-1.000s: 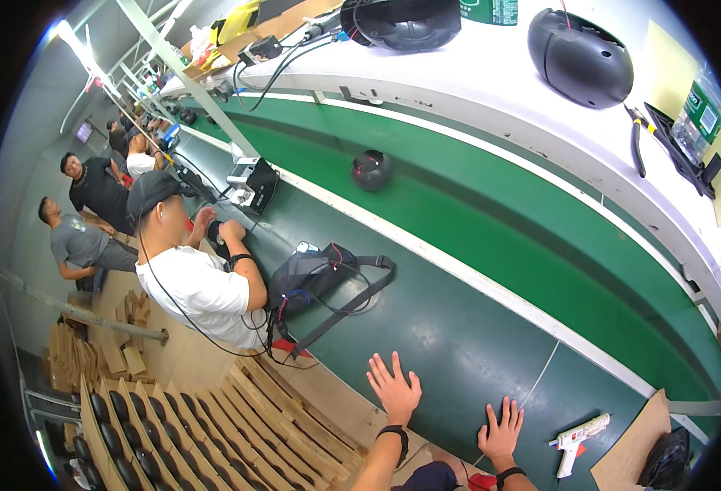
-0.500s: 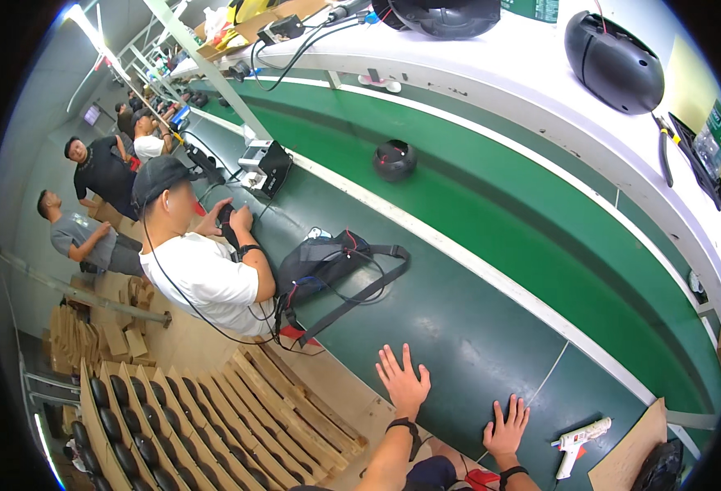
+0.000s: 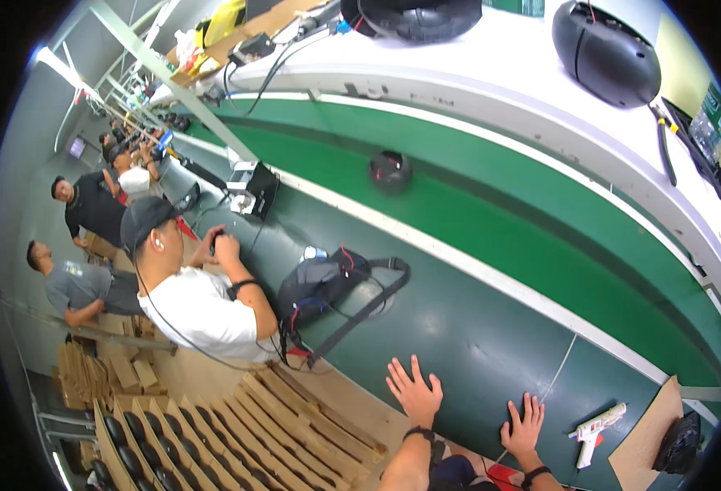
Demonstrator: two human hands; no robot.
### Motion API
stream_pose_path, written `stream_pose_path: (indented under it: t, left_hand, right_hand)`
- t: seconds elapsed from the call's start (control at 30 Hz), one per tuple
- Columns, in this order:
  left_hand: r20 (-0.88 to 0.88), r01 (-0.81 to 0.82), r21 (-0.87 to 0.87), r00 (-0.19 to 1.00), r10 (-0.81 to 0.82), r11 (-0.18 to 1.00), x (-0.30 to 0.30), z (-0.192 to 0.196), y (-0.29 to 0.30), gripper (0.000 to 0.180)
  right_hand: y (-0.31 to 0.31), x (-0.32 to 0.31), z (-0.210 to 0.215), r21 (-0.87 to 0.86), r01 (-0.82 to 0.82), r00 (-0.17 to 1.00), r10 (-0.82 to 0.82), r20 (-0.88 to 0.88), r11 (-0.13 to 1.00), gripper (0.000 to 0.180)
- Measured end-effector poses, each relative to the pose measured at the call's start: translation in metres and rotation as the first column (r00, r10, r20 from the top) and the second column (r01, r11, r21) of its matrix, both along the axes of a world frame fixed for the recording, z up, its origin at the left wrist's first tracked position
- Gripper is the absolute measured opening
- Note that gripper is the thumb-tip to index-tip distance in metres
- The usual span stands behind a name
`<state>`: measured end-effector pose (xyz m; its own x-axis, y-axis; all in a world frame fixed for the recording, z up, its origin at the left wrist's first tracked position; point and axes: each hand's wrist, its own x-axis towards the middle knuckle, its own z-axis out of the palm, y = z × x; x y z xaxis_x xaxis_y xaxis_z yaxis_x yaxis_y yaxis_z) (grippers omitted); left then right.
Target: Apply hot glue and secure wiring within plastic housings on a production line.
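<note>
My left hand (image 3: 417, 394) rests flat near the front edge of the dark green bench (image 3: 475, 344), fingers spread, holding nothing. Further right, my right hand (image 3: 524, 427) lies on the same surface with its fingers stretched out, also without anything in it. A white hot glue gun (image 3: 594, 434) lies to the right of that hand, apart from it. Beyond my left hand, a black bag (image 3: 325, 285) with a strap and thin wires sits on the bench. On the green conveyor belt (image 3: 491, 221) stands a round black housing (image 3: 390, 172) with a bit of red on it.
A co-worker in a white shirt (image 3: 201, 307) works at the left, holding a small dark object. A black box device (image 3: 254, 190) stands beyond. Cardboard dividers with black parts (image 3: 188, 454) fill the lower left. The white shelf (image 3: 508, 61) carries black housings and pliers (image 3: 664, 147).
The view has shifted a little, so my hands and the bench appear slightly lower and further right. Both hands stay flat on the bench. The co-worker's hands have moved slightly.
</note>
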<state>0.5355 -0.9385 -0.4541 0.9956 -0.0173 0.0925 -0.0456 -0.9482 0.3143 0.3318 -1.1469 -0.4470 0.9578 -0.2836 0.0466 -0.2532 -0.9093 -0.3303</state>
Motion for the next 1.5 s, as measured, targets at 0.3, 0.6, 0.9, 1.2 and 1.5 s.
stream_pose_path:
  t: [0.3,0.6,0.9,1.2,1.5]
  left_hand:
    - [-0.062,0.041,0.002,0.997,-0.041,0.999,-0.002,0.003,0.002,0.069]
    - [-0.098,0.052,-0.002,0.994,-0.052,0.999,0.002,-0.007,-0.006,0.07]
    - [-0.103,0.035,0.025,0.994,-0.032,0.999,0.006,-0.007,0.008,0.07]
    - [-0.119,0.008,0.056,0.993,-0.002,0.998,0.006,-0.007,0.019,0.07]
    - [-0.005,0.045,0.218,0.999,-0.045,0.975,0.0,-0.022,0.007,0.063]
  right_hand:
    - [-0.042,0.238,0.068,0.407,0.01,0.951,-0.135,0.278,0.914,0.04]
    - [-0.04,0.561,0.067,0.272,-0.004,0.989,-0.037,0.146,0.962,0.121]
    - [0.026,0.678,0.061,0.233,-0.032,0.999,0.029,0.017,0.972,0.135]
    - [0.037,0.55,0.078,0.498,-0.118,0.935,-0.073,0.348,0.859,0.118]
    - [-0.027,0.092,0.113,0.263,0.241,0.97,-0.239,-0.04,0.934,0.11]
